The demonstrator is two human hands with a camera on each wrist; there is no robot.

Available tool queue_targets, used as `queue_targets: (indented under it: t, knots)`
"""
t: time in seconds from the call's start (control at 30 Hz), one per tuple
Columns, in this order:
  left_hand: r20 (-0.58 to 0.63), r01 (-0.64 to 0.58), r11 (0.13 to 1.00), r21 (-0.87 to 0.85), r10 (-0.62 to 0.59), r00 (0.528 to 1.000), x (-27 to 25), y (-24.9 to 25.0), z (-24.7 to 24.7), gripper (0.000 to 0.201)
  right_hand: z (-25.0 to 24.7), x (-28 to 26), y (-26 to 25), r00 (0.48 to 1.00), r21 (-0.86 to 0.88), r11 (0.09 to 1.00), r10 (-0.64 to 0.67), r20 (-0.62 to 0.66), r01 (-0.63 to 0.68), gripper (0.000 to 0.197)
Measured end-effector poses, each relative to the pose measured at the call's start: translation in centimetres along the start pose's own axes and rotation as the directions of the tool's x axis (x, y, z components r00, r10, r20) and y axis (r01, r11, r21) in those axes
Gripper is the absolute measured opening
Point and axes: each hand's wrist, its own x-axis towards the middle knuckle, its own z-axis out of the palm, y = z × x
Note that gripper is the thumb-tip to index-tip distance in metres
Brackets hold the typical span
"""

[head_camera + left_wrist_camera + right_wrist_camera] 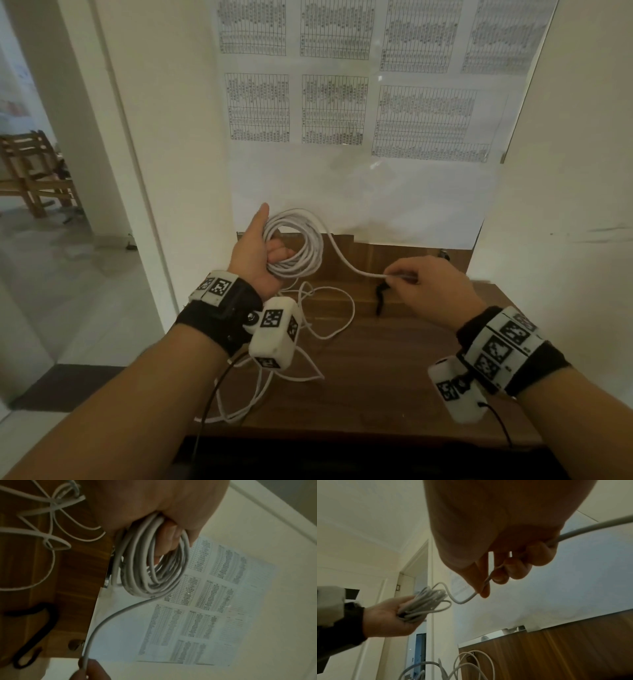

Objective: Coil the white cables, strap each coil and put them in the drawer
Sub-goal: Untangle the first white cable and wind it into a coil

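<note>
My left hand [270, 253] holds a white cable coil [308, 246] above the wooden desk, fingers curled through its loops [150, 563]. One free strand runs from the coil [426, 601] rightward to my right hand [407, 275], which pinches the white cable [467, 599] between thumb and fingers. A black strap [379, 298] lies on the desk just below the right hand; in the left wrist view the black strap [34, 632] shows as a bent loop. More loose white cable [325, 315] lies tangled on the desk under my left wrist. No drawer is visible.
The wooden desk [394, 370] stands against a white wall with printed table sheets [335, 109]. A doorway with wooden chairs [34, 171] beyond it opens on the left. Loose cable [239, 407] hangs over the desk's front left edge.
</note>
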Motion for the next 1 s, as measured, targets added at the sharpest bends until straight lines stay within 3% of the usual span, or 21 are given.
queue_targets:
  t: [0.1,0.23,0.37,0.5,0.57,0.67,0.8,0.9,1.0]
  knots:
    - [0.152,0.07,0.997,-0.03,-0.065,0.986,-0.6,-0.1,0.8,0.054,0.4,0.3,0.4,0.999,0.001,0.999,0.039,0.001,-0.039,0.014]
    - [0.342,0.138,0.99,-0.031,-0.12,0.932,-1.5,-0.7,1.7,0.054,1.1,0.1,0.0,0.999,0.042,0.999,0.0,0.046,-0.002,0.012]
    - [0.435,0.141,0.989,-0.033,-0.113,0.893,-1.4,-1.7,1.8,0.05,2.0,0.0,-0.2,0.998,0.095,0.995,-0.006,0.056,0.001,0.012]
    - [0.399,0.092,0.994,-0.055,-0.063,0.915,-1.0,-2.0,1.3,0.042,1.5,0.2,0.3,0.996,0.139,0.99,0.038,-0.085,-0.026,0.01]
    - [0.371,0.025,1.0,-0.014,-0.018,0.928,-0.8,-1.9,1.2,0.037,0.7,0.1,0.7,0.993,0.024,0.998,0.059,-0.107,-0.056,0.01]
    - [0.265,-0.102,0.994,0.035,0.089,0.96,-0.3,-1.6,1.1,0.04,-0.2,-0.3,0.3,0.999,-0.214,0.976,-0.032,0.033,0.038,0.014]
    - [0.03,-0.257,0.953,0.159,0.256,0.966,0.5,-1.8,0.7,0.022,-0.6,-1.0,-1.9,0.937,-0.153,0.94,-0.268,0.224,0.305,0.02]
    - [-0.02,-0.331,0.843,0.424,0.374,0.927,0.3,-2.9,0.8,0.017,-0.3,-1.3,-3.6,0.89,-0.078,0.923,-0.336,0.309,0.376,0.022]
    - [0.101,-0.376,0.642,0.668,0.422,0.901,-0.4,-4.2,1.4,0.016,0.0,-1.0,-4.7,0.857,0.038,0.921,-0.374,0.355,0.387,0.022]
